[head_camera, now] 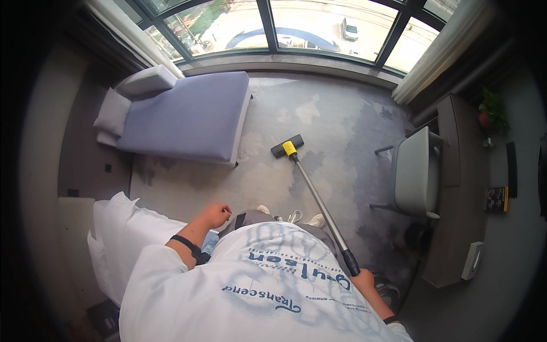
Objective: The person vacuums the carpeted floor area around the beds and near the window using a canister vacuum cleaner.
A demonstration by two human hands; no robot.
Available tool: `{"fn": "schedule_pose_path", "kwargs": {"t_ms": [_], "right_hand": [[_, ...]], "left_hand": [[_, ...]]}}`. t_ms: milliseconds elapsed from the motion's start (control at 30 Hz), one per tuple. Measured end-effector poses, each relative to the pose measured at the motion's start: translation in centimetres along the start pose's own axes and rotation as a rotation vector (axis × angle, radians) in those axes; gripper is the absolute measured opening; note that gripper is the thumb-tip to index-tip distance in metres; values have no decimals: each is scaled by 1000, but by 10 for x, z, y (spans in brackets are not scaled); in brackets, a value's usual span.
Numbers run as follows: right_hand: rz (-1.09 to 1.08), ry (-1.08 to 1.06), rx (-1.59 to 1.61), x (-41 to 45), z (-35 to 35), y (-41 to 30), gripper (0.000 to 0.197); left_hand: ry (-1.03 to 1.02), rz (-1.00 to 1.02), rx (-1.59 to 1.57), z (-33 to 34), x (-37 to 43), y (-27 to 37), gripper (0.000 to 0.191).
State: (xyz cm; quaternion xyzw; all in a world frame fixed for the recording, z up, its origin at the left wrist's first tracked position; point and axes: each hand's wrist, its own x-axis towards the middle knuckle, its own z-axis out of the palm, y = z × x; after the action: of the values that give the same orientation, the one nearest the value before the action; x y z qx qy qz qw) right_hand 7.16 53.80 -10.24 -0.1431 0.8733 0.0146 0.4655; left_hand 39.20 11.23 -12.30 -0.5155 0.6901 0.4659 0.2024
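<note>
My right hand [362, 281] grips the dark handle end of a vacuum cleaner wand [320, 199] beside my right hip. The metal tube slants forward and left to a black floor nozzle [277, 150] with a yellow joint. That nozzle rests on the patterned grey carpet [265, 184], to the right of a chaise longue [188, 115]. My left hand [217, 215] hangs in front of my left hip with its fingers curled, and nothing shows in it. Partly hidden behind my right arm is a dark round object [384, 290] on the floor.
A bed with white linen [141, 222] stands close on my left. To the right are a pale chair [414, 171] and a brown desk [457, 239] with a potted plant [491, 111]. Ahead, curtains [444, 51] flank a large window [329, 25] above a low sill.
</note>
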Motion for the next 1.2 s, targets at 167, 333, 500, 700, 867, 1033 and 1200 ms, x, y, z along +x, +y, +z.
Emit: {"fn": "schedule_pose_path", "kwargs": {"t_ms": [167,333,500,700,867,1033,1200], "right_hand": [[-71,-44,12,21,4,-47,31],[-59,-46,52,70,-22,-109,28],[-148,-22,41,132,-59,-181,24],[-185,3,33,175,-84,-273,22],[-264,32,-44,213,-49,-280,22],[-255,36,-52,207,-51,-261,25],[-286,93,-45,206,-43,-227,28]], "left_hand": [[-13,-231,-4,5,-18,-92,15],[125,-360,-146,0,-43,-95,16],[186,-77,-326,-11,-56,-49,18],[376,817,-597,-120,-133,160,25],[101,1559,-444,-133,-228,291,26],[59,1658,-430,-114,-229,293,22],[104,1701,-366,-98,-239,300,18]]}}
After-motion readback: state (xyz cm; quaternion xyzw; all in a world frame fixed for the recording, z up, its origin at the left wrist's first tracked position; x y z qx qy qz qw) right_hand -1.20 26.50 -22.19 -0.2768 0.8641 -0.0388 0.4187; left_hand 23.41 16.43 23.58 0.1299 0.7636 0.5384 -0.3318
